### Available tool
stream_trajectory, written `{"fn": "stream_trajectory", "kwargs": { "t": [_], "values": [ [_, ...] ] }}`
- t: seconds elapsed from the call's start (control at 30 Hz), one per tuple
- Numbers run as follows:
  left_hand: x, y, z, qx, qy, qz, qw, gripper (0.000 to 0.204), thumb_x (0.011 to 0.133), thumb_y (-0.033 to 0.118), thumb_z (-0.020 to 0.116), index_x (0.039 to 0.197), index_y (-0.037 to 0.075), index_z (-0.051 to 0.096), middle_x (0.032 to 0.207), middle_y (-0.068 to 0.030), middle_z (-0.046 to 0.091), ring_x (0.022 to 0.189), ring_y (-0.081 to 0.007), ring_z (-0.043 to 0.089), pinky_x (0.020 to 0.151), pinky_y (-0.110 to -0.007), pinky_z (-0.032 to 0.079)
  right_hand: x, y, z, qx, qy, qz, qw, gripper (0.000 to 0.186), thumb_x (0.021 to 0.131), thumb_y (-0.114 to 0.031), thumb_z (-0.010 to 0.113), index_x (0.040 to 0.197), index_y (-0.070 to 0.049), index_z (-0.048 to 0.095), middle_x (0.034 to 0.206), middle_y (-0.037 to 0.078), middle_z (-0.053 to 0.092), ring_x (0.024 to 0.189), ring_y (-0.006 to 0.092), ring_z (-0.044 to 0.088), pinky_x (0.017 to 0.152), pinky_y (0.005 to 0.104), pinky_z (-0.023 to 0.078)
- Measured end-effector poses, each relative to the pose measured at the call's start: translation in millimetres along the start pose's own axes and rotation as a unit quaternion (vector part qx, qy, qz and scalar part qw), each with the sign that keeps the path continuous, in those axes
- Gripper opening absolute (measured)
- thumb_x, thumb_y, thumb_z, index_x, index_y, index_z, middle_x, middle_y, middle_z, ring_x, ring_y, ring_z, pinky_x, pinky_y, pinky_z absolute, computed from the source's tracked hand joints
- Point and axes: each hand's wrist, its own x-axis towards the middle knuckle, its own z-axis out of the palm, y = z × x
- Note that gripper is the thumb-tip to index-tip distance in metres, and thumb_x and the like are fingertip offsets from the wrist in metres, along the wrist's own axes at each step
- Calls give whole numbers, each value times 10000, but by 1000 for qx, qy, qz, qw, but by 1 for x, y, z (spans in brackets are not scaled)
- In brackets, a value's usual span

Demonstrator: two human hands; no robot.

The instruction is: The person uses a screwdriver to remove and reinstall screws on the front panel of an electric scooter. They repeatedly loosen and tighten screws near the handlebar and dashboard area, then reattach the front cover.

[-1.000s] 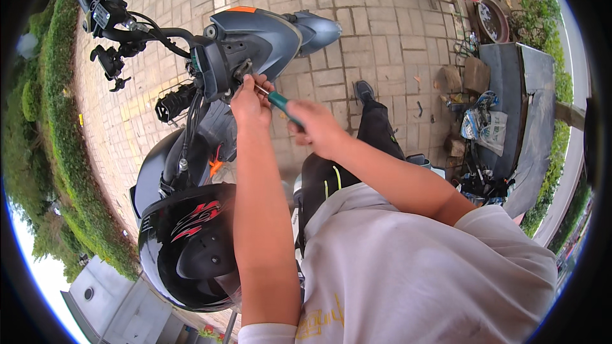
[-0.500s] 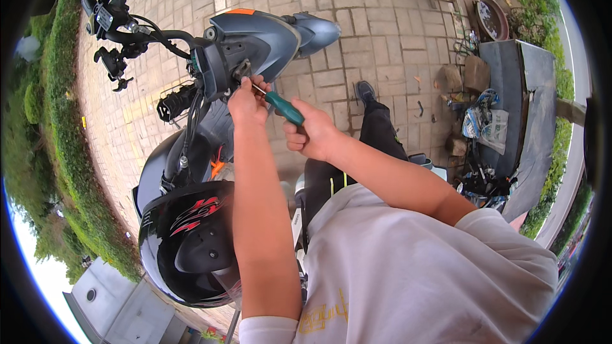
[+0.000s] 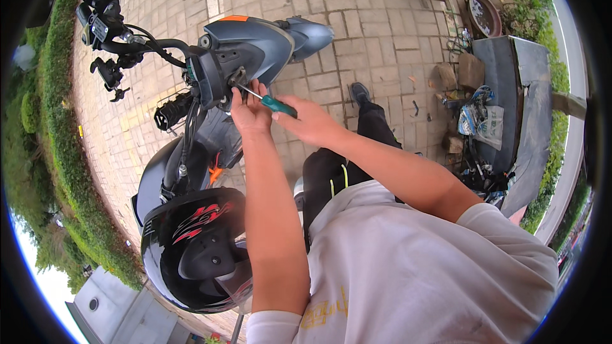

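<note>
at the gray scooter [image 3: 268,38], in the head view, a green-handled screwdriver [image 3: 279,106] slants, its metal shaft pointing toward a small bracket [image 3: 238,78] on the scooter; whether the tip touches is too small to tell. the right hand [image 3: 307,119], farther from the scooter, is closed around the back end of the handle. the left hand [image 3: 252,114], just beside the scooter, is palm up, fingers partly curled near the shaft; i cannot tell whether they grip anything. on the scooter's near side is a black helmet [image 3: 185,242] with red markings. well to the scooter's right are stones [image 3: 470,71] and a plastic bag [image 3: 491,129]; to its left runs a hedge [image 3: 60,153].
</note>
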Motion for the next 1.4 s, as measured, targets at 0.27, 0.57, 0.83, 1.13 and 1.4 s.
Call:
{"fn": "stream_trajectory", "kwargs": {
  "t": [0.27,0.57,0.83,1.13,1.4],
  "values": [
    [6,-12,-11,-28,-13,82,996,450,977,277,520,1244,-75,435,1209,-197,536,1152,-280,520,1003,-391,464,-5,-11,-1,62,-12,122,991,432,908,-289,583,1226,-2,532,835,181,642,732,312,626,673,371,481],
    [-18,-9,4,75,33,170,982,351,934,176,603,1174,-55,495,1189,-158,566,1135,-269,553,1012,-365,453,-26,11,-10,-84,107,-29,990,382,868,-228,627,1183,-23,556,840,191,649,725,351,635,626,394,493],
    [-24,-5,8,121,52,204,970,326,872,121,686,1068,-46,488,1059,-138,601,1023,-259,608,896,-350,506,-26,26,2,-93,115,-53,988,363,847,-173,645,1170,-27,565,843,176,644,707,349,624,619,401,487],
    [-24,-3,11,152,70,210,963,336,879,127,678,1089,-61,494,1078,-144,593,1029,-272,609,911,-369,510,-19,31,12,-97,124,-50,986,366,847,-194,642,1160,-22,562,858,185,649,697,367,628,605,423,494],
    [-31,-1,17,231,102,238,938,390,888,112,654,1116,-135,456,1114,-192,567,1094,-324,590,970,-404,490,-17,32,15,-160,128,-66,977,421,841,-226,645,1219,-77,535,817,175,621,639,376,612,558,448,491]
  ]
}}
